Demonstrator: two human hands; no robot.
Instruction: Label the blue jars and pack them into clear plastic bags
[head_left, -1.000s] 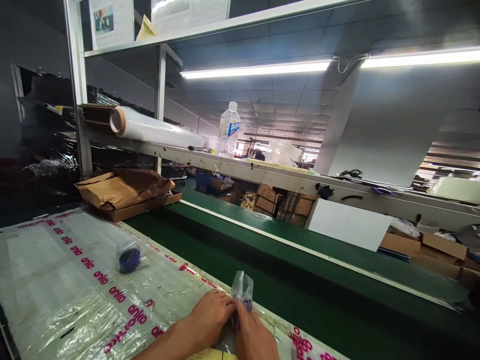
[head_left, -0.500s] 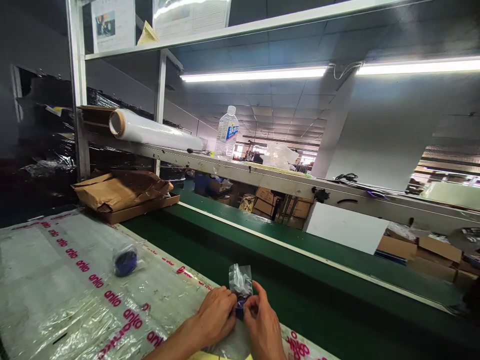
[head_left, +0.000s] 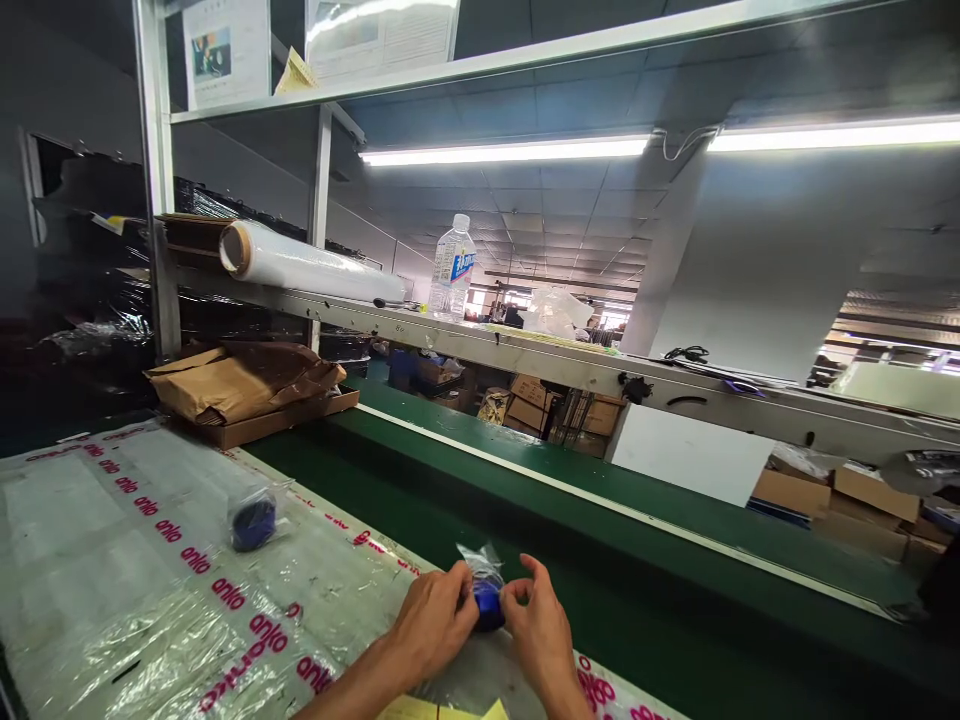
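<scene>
Pinching from both sides, the left hand (head_left: 431,625) and the right hand (head_left: 541,630) grasp 1 small blue part (head_left: 488,602) between their fingertips, low in the view at the near edge of the surface (head_left: 90,540). A crumpled clear bag (head_left: 481,560) sticks up from the part; it looks wrapped around it, though the view is too small to be sure. The part seems light and hard, while the film is thin, soft and slippery, so the firm hold would be on the solid body through the plastic, not on the loose top.

A second bagged blue part (head_left: 253,520) lies well apart to the left on the clear plastic sheet with red lettering (head_left: 195,560) that covers the surface. Beyond runs a green conveyor belt (head_left: 480,480). At the far left corner sits a flat cardboard tray with crumpled brown paper (head_left: 244,385). On the metal rail above rest a roll of stretch film (head_left: 307,265) and a water bottle (head_left: 453,265). Cardboard boxes (head_left: 540,400) are stacked behind the belt, and 2 strip lights (head_left: 502,150) glow under the upper shelf.
</scene>
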